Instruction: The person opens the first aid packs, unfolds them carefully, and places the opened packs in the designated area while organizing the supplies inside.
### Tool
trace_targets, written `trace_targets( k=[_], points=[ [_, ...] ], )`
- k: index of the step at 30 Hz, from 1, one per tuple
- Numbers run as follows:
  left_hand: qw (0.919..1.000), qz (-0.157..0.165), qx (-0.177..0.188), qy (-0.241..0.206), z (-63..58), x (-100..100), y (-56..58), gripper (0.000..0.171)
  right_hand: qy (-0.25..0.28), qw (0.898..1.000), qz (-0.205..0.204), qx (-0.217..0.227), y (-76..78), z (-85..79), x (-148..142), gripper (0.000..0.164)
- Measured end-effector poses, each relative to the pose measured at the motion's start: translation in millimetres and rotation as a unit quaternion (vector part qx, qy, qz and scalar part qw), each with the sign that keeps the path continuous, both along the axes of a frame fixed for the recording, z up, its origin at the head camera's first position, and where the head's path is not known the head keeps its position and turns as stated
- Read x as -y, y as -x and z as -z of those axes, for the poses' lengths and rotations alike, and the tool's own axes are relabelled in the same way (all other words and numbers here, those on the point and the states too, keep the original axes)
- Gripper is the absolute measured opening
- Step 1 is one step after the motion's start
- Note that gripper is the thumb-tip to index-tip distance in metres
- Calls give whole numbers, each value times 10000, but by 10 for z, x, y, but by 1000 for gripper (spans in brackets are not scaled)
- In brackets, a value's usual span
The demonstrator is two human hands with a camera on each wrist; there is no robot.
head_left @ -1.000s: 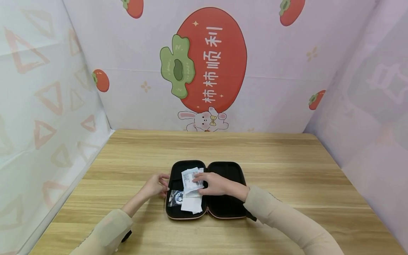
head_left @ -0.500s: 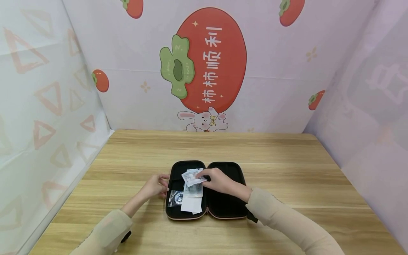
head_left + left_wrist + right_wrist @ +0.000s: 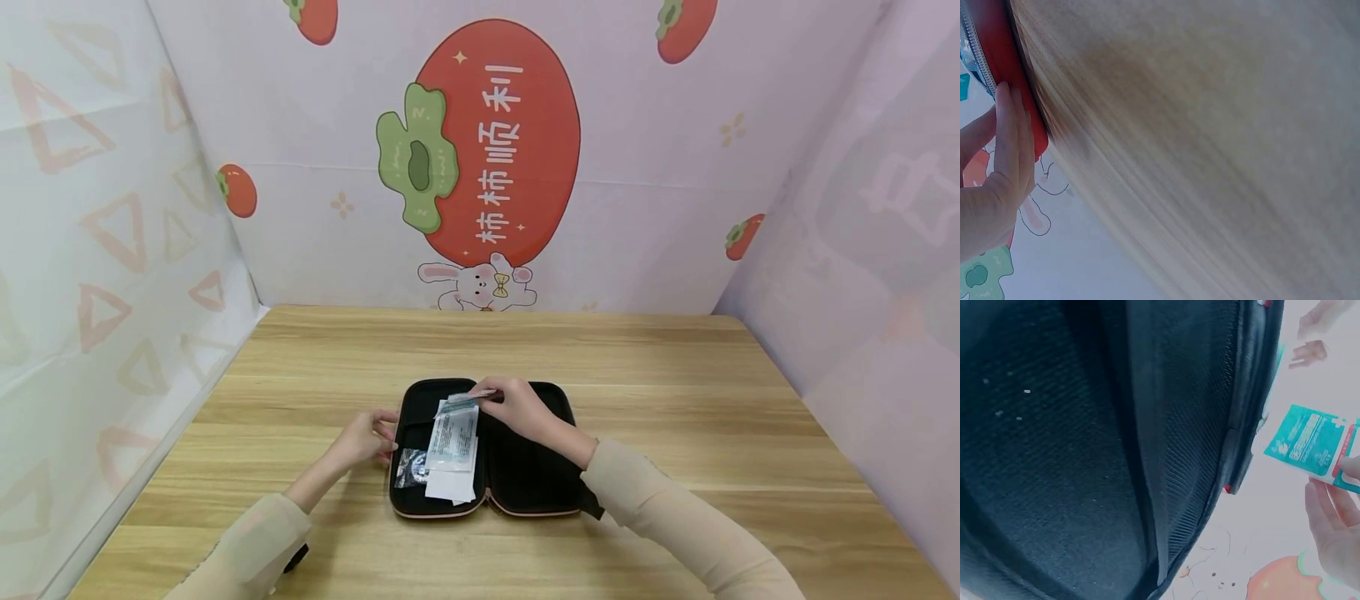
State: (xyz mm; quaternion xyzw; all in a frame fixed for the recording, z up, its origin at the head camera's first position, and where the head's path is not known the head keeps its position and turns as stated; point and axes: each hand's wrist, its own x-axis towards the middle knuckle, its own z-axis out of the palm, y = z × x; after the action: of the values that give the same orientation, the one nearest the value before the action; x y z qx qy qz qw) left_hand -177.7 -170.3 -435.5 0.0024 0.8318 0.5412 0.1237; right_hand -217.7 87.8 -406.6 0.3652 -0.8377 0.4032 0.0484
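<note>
Head view. The case (image 3: pixel 525 487) was found unfolded on the table (image 3: pixel 337 358), with its two black-lined halves side by side. In its left half a stack of sachets (image 3: pixel 453 442) was seen along the hinge side, and a dark wrapper (image 3: pixel 412 468) with a round blue-and-white mark was placed beside the stack, toward the case's outer wall. A packet (image 3: pixel 457 406) was held tilted above the far end of the stack by the right hand (image 3: pixel 522 408), which was extended across the case's right half. Whether the stack was touched by the packet could not be told. The left hand (image 3: pixel 363 437) was rested against the case's outer left wall. Behind the case a backdrop (image 3: pixel 645 167) printed with persimmons and a rabbit was noted.

Left wrist view. The case's red outer side was shown, edged by a zipper (image 3: pixel 980 56). The left hand's fingers were laid nearly straight and pressed together against that side; another digit was set apart from them, its tip hidden.

Right wrist view. The case's dark lining was seen at close range, crossed by a band (image 3: pixel 1147 425). Beyond the case's edge, the packet, teal and white with a red stripe, was pinched between the right hand's thumb and fingers.
</note>
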Motion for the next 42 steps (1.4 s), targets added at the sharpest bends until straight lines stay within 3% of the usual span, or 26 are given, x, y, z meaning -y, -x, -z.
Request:
trace_targets(
  k=[7,9,13,17,28,42],
  points=[
    [10000,-13,-37,4,18,1,3,42,350,9959,300,774,14,-112,-72,13],
    [10000,-20,-32,11,20,1,3,42,360,9948,365,879,-36,-209,-93,15],
    [10000,-20,-44,43,23,1,7,42,471,9909,520,1146,-36,-245,-162,20],
    [9999,-25,-51,82,23,1,8,42,639,9864,653,1364,73,-108,-263,24],
    [10000,-49,-51,70,20,-4,3,42,638,9733,1350,1742,111,-86,-486,28],
    [10000,-30,-64,42,35,6,12,41,779,9467,2201,2221,139,32,-791,33]
  ],
)
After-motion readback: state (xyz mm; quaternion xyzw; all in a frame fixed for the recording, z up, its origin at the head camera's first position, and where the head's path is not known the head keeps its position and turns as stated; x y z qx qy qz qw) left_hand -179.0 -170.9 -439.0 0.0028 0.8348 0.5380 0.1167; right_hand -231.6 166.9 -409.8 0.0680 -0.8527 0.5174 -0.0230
